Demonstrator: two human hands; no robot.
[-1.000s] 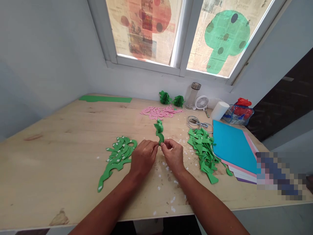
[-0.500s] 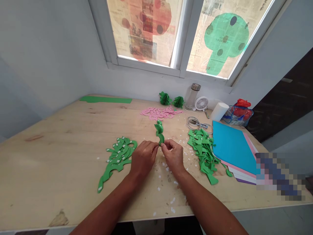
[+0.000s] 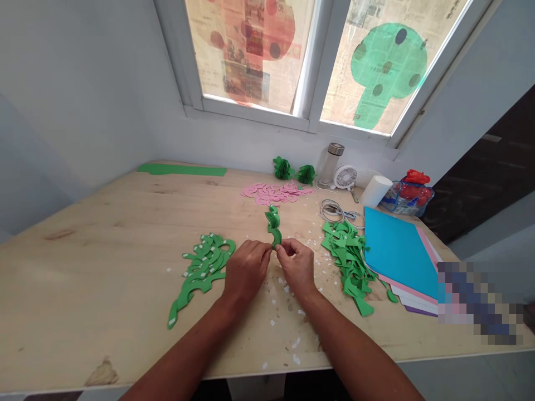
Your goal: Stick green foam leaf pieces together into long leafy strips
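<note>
A stack of curved green paper cutouts (image 3: 274,227) stands out from between my fingertips in the middle of the table. My left hand (image 3: 249,266) pinches its near end from the left, fingers closed. From the right, my right hand (image 3: 297,264) grips the same end between thumb and fingers. The two hands almost touch there, and the exact contact is partly hidden. To the left of my left hand lies a pile of wavy green paper cutouts (image 3: 209,259) with small white tabs on them. Green paper scraps (image 3: 349,262) are heaped to the right of my right hand.
Pink paper cutouts (image 3: 273,192) and two green paper ornaments (image 3: 283,167) lie toward the wall. A glass bottle (image 3: 329,166), a small fan (image 3: 345,177), a white roll (image 3: 376,191), tape rolls (image 3: 331,211) and blue paper sheets (image 3: 399,248) are at the right. White bits dot the wooden table (image 3: 104,267).
Both hands keep the same pinch on the green paper stack. The whole view has shifted very slightly; nothing else has visibly moved.
</note>
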